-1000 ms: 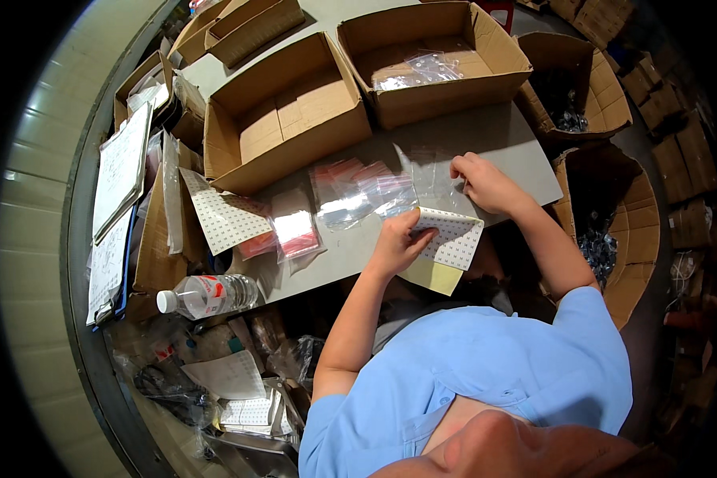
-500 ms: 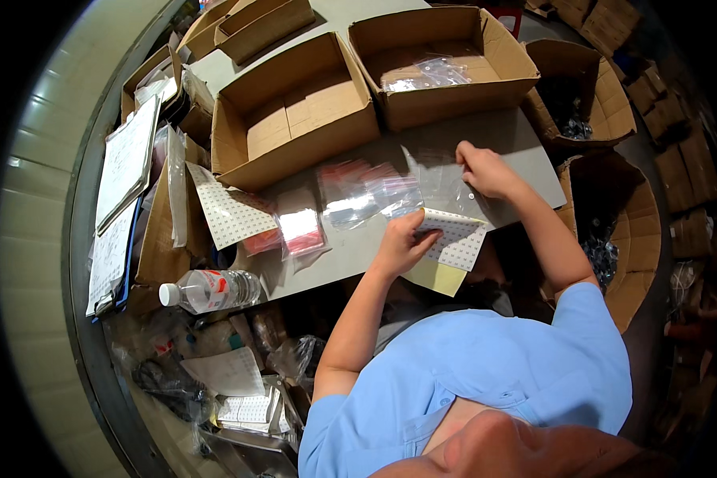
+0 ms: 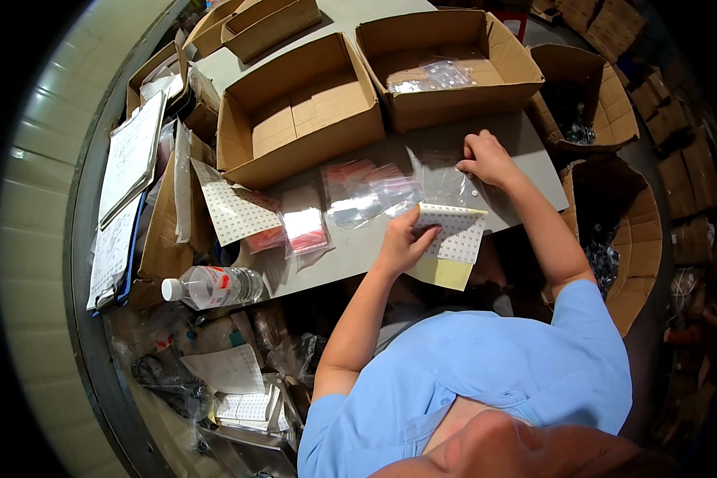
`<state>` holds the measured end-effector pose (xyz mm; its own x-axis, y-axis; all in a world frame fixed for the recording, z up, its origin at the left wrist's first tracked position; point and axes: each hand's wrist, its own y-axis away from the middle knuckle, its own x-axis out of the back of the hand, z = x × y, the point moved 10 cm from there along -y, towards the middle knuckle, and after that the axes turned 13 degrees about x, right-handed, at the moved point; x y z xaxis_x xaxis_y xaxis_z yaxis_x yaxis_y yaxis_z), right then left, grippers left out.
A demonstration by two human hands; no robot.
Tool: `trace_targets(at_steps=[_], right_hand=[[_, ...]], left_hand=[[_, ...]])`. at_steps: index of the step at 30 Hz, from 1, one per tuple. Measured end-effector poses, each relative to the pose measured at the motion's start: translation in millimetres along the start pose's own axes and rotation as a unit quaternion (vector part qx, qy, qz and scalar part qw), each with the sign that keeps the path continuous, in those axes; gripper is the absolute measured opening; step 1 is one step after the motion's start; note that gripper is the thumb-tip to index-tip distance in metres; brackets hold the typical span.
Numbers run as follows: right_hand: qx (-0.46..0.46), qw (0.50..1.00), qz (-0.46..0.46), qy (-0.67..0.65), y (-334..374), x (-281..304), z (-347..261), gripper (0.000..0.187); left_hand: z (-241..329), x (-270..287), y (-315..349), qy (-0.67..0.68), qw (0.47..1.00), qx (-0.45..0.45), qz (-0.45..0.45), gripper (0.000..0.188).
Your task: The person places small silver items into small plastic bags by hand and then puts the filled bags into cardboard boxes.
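Note:
My left hand [image 3: 406, 243] pinches a folded label sheet [image 3: 457, 237] between thumb and fingers. The sheet is white with rows of small printed marks, and its pale yellow backing hangs at the table's front edge. Over clear plastic bags [image 3: 438, 175], my right hand [image 3: 488, 159] has bent fingers closed together at the bags' upper right edge. Whether a label is between those fingertips is too small to see. Small round white labels [image 3: 475, 193] show beside the bags. Left of them lie clear bags with red edges [image 3: 358, 191], overlapping in a fanned row.
An open cardboard box [image 3: 299, 111] stands behind the bags; another box [image 3: 454, 103] holds bags with round labels. More cartons [image 3: 613, 231] stand at right. At left are a water bottle [image 3: 213, 287], another label sheet [image 3: 233, 209] and clipboards [image 3: 127, 159].
My right hand has shifted slightly and its fingers have changed their bend, staying at the bags. The label sheet in my left hand has tilted a little. The whole view has moved slightly.

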<state>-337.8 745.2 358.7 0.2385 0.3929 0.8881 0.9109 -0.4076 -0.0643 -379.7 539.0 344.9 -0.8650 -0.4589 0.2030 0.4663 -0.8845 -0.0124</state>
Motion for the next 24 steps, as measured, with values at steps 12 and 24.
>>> trace_targets(at_steps=[12, 24], right_hand=[[0.192, 0.96, -0.084, -0.186, 53.3, -0.8, -88.4, 0.018], [0.213, 0.957, -0.039, -0.193, 58.9, 10.2, -93.5, 0.014]], left_hand=[[-18.7, 5.5, -3.4, 0.033, 0.999, 0.035, 0.013, 0.024], [0.7, 3.3, -0.9, -0.028, 0.999, -0.012, 0.009, 0.023]])
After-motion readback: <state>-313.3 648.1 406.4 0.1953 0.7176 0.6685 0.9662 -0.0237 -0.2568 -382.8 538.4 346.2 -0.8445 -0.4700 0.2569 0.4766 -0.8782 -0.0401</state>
